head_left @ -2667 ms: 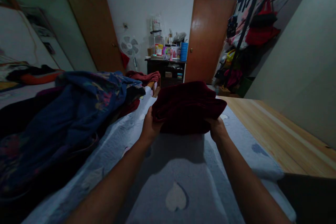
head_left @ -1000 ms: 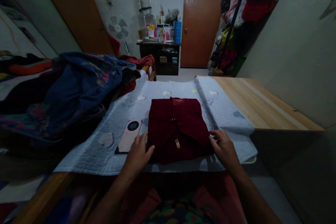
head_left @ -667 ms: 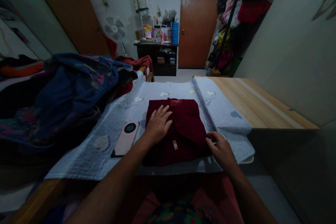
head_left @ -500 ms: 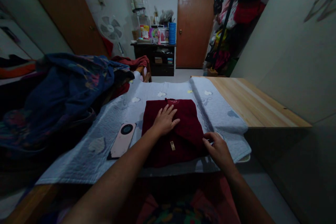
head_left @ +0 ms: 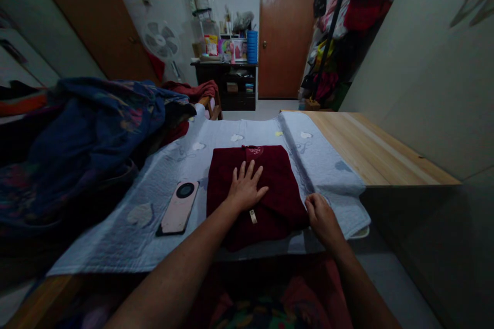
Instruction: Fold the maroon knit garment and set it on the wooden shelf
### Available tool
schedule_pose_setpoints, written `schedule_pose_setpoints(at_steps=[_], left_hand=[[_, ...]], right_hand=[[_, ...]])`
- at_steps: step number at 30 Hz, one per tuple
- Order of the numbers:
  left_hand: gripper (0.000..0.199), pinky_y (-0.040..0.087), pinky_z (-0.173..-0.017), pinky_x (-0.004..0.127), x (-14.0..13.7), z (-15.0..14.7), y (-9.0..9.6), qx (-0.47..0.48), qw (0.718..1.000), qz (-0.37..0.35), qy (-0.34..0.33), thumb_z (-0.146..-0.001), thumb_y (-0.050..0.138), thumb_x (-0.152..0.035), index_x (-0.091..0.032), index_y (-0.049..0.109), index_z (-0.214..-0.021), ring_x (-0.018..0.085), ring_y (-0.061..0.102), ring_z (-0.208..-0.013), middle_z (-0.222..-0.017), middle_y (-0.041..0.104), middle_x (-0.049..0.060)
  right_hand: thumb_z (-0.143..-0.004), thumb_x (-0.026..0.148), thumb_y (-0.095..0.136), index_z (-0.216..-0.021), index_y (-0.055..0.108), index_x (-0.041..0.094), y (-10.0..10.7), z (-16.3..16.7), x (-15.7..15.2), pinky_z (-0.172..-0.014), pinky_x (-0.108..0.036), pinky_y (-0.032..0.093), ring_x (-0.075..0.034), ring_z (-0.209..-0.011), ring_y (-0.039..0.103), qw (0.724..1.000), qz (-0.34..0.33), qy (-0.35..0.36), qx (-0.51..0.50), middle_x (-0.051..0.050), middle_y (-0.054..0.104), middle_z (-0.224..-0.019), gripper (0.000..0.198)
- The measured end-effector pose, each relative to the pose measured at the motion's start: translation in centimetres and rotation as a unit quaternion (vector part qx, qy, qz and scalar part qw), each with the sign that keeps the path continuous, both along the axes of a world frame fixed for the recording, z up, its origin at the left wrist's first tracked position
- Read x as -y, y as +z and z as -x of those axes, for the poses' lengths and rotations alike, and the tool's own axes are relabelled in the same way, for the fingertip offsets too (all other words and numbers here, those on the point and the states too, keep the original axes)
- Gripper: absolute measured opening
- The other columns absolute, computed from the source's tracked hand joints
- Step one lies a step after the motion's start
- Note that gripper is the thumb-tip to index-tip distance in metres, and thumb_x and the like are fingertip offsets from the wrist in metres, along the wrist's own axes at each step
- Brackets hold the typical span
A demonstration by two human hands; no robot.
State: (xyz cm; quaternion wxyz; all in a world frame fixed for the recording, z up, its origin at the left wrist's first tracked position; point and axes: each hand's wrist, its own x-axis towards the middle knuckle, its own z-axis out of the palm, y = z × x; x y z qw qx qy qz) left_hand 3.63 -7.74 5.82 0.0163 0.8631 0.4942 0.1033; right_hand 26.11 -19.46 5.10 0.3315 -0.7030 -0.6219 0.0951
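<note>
A dark red folded garment [head_left: 276, 177] lies on the pale blue quilted cover in front of me. It has a small light tag [head_left: 252, 216] near its middle and an embroidered patch at its far edge. My left hand [head_left: 246, 188] rests flat on top of it with the fingers spread. At the garment's right edge my right hand [head_left: 321, 217] is closed, thumb and fingers pinching the cloth there. A pink phone [head_left: 178, 211] with a round black camera ring lies face down left of the garment.
The quilted cover [head_left: 142, 247] is spread over a wooden board [head_left: 370, 149], which shows at the right. A heap of clothes [head_left: 96, 123] rises on the left. Farther back stand a fan [head_left: 161, 40], a dark cabinet [head_left: 226, 87] and a door [head_left: 283, 31].
My left hand has slid slightly toward me and its fingers have spread. My right hand has moved a little right, its fingers closing, and the garment's right edge has shifted outward.
</note>
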Motion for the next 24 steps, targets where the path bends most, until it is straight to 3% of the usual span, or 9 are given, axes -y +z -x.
schedule_pose_setpoints(at_steps=[7, 11, 14, 16, 18, 20, 24], left_hand=[[0.071, 0.012, -0.113, 0.057, 0.1, 0.0, -0.6, -0.003, 1.000, -0.019, 0.003, -0.087, 0.041, -0.061, -0.028, 0.026, -0.149, 0.036, 0.009, -0.144, -0.159, 0.015, 0.009], [0.071, 0.010, -0.114, 0.057, 0.2, 0.0, -0.8, 0.004, 1.000, -0.028, 0.001, -0.088, 0.042, -0.060, -0.028, 0.026, -0.149, 0.035, 0.009, -0.145, -0.159, 0.016, 0.008], [0.070, 0.010, -0.114, 0.057, 0.3, 0.1, -0.7, 0.017, 0.999, -0.031, -0.002, -0.087, 0.044, -0.058, -0.027, 0.028, -0.148, 0.035, 0.009, -0.145, -0.158, 0.018, 0.009], [0.070, 0.010, -0.113, 0.057, 0.3, 0.1, -0.7, 0.025, 0.999, -0.028, -0.004, -0.087, 0.045, -0.058, -0.027, 0.030, -0.147, 0.035, 0.009, -0.145, -0.158, 0.019, 0.009], [0.070, 0.010, -0.114, 0.057, 0.3, 0.1, -0.7, 0.032, 0.999, -0.027, -0.003, -0.086, 0.046, -0.058, -0.028, 0.030, -0.147, 0.035, 0.010, -0.145, -0.158, 0.019, 0.009], [0.070, 0.010, -0.114, 0.057, 0.3, 0.1, -0.8, 0.036, 0.999, -0.027, -0.003, -0.086, 0.046, -0.058, -0.028, 0.029, -0.147, 0.035, 0.009, -0.145, -0.158, 0.019, 0.008], [0.075, 0.009, -0.115, 0.054, 0.3, 0.0, -0.9, 0.037, 0.999, -0.028, -0.004, -0.086, 0.046, -0.057, -0.020, 0.025, -0.149, 0.033, 0.005, -0.145, -0.159, 0.016, 0.011]], right_hand=[[-0.089, 0.039, 0.031, -0.073, 0.044, 0.024, 1.4, -5.5, -0.5, -0.064, -0.031, 0.037, -0.021, -0.069, 0.055, 0.994, 0.021, -0.094, 0.048, -0.007, 0.058, -0.072, 0.026], [-0.092, 0.045, 0.030, -0.067, 0.047, 0.023, 1.8, -8.3, -1.3, -0.061, -0.032, 0.033, -0.022, -0.064, 0.055, 0.979, 0.090, -0.143, 0.113, -0.007, 0.058, -0.067, 0.037], [-0.090, 0.042, 0.038, -0.090, 0.059, 0.017, 2.1, -9.2, -2.0, -0.061, -0.033, 0.036, -0.025, -0.067, 0.058, 0.963, 0.118, -0.209, 0.123, -0.011, 0.063, -0.072, 0.033], [-0.086, 0.031, 0.044, -0.119, 0.052, 0.010, 2.4, -9.1, -2.7, -0.066, -0.036, 0.040, -0.029, -0.078, 0.061, 0.955, 0.084, -0.243, 0.145, -0.016, 0.066, -0.087, 0.040], [-0.081, 0.022, 0.048, -0.132, 0.042, 0.006, 2.6, -8.0, -3.7, -0.079, -0.042, 0.043, -0.032, -0.097, 0.059, 0.957, 0.026, -0.225, 0.180, -0.022, 0.062, -0.108, 0.054], [-0.079, 0.022, 0.049, -0.132, 0.044, 0.006, 2.9, -5.7, -5.2, -0.095, -0.047, 0.038, -0.034, -0.116, 0.050, 0.969, -0.032, -0.161, 0.186, -0.024, 0.054, -0.124, 0.055], [-0.086, 0.028, 0.042, -0.131, 0.048, 0.013, 3.8, 2.0, -8.9, -0.108, -0.044, 0.032, -0.027, -0.128, 0.042, 0.996, -0.071, 0.016, 0.046, -0.018, 0.050, -0.134, 0.048]])
